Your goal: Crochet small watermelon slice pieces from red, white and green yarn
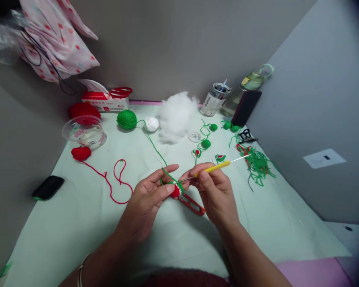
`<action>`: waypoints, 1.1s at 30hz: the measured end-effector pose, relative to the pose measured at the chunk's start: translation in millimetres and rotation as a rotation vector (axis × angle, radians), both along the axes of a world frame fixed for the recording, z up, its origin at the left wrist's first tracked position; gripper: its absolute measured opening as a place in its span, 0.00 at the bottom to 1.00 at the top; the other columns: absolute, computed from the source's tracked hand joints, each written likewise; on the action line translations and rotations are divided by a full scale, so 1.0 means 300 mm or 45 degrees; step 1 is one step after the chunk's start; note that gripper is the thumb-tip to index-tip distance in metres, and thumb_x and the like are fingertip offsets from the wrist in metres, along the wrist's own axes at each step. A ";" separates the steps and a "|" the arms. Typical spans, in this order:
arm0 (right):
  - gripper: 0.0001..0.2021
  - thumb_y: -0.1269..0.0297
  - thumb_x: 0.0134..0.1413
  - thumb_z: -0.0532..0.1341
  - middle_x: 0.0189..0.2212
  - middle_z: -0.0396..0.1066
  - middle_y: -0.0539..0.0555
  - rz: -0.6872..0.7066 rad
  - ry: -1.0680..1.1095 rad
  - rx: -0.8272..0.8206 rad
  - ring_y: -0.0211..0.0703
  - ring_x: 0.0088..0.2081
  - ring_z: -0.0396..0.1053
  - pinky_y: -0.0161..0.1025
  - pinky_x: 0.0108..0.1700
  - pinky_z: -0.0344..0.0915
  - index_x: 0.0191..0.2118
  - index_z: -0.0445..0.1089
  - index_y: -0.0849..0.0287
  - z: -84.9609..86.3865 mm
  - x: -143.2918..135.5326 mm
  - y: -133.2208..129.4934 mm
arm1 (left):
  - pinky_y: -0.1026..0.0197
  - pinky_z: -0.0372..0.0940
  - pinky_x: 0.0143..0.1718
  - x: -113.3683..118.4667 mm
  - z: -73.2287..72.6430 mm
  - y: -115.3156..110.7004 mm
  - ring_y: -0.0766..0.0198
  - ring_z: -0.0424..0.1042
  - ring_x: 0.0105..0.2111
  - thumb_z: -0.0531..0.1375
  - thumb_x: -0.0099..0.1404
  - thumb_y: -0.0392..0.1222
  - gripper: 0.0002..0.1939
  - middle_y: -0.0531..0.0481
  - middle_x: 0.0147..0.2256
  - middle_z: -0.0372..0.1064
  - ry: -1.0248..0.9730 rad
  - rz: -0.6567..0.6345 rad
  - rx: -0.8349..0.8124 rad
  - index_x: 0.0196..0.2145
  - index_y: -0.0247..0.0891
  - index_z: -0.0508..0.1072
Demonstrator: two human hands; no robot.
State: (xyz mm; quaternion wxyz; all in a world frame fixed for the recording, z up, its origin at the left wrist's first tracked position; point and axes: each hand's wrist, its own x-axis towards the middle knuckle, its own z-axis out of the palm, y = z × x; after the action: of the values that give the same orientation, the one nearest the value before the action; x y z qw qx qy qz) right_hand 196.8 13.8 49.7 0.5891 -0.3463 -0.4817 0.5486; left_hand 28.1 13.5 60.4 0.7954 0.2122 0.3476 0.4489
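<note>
Crochet piece [176, 191], partly hidden by hands [149, 192] [218, 193], yellow-handled hook [213, 169], left tip indistinct

Back left you've got a white-and-red tissue box [116, 105], red scissors [121, 92] lying on top. Pink spotted cloth [60, 42] hangs above, upper left. Clear tub [99, 140] sits in front of the box. Small black object [49, 187] at your left edge, can't ID. Back right of you: can [211, 104] with pens [223, 84], bottle [233, 103] beside it, dark phone [247, 108] propped upright, tilted. Wall plate [324, 158] on your right.

Both hands [218, 193] in pinch grips, close together
</note>
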 end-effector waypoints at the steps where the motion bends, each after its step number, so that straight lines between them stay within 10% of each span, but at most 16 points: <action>1: 0.09 0.62 0.71 0.60 0.34 0.82 0.50 0.020 0.030 -0.016 0.35 0.34 0.79 0.33 0.41 0.77 0.41 0.78 0.53 0.000 0.003 0.004 | 0.59 0.67 0.51 0.000 0.001 0.002 0.63 0.78 0.36 0.72 0.58 0.36 0.20 0.55 0.30 0.72 -0.011 -0.009 -0.002 0.49 0.41 0.82; 12: 0.10 0.69 0.70 0.60 0.38 0.82 0.50 -0.302 -0.493 0.317 0.38 0.38 0.80 0.34 0.42 0.77 0.45 0.80 0.52 0.013 -0.024 -0.053 | 0.67 0.67 0.42 -0.010 -0.036 -0.005 0.69 0.72 0.34 0.72 0.59 0.36 0.18 0.56 0.32 0.72 0.371 0.218 0.230 0.48 0.46 0.83; 27: 0.09 0.61 0.71 0.60 0.34 0.82 0.50 -0.020 -0.004 -0.021 0.38 0.33 0.80 0.37 0.40 0.78 0.41 0.77 0.53 0.003 -0.002 -0.013 | 0.57 0.66 0.54 -0.019 -0.014 -0.005 0.64 0.76 0.36 0.71 0.60 0.38 0.20 0.55 0.31 0.71 0.113 -0.007 0.072 0.51 0.43 0.82; 33: 0.11 0.71 0.71 0.58 0.38 0.82 0.53 -0.316 -0.560 0.422 0.42 0.38 0.80 0.42 0.42 0.78 0.47 0.78 0.53 0.004 -0.030 -0.047 | 0.63 0.69 0.43 -0.002 -0.012 -0.013 0.66 0.73 0.34 0.72 0.58 0.37 0.20 0.56 0.30 0.71 0.458 0.213 0.207 0.49 0.42 0.81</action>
State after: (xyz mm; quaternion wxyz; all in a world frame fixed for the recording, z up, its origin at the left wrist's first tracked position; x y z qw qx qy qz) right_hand 187.8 -0.4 50.8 0.5818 -0.4122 -0.6347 0.2980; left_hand 27.5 9.4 56.8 0.6608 0.3229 0.4630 0.4947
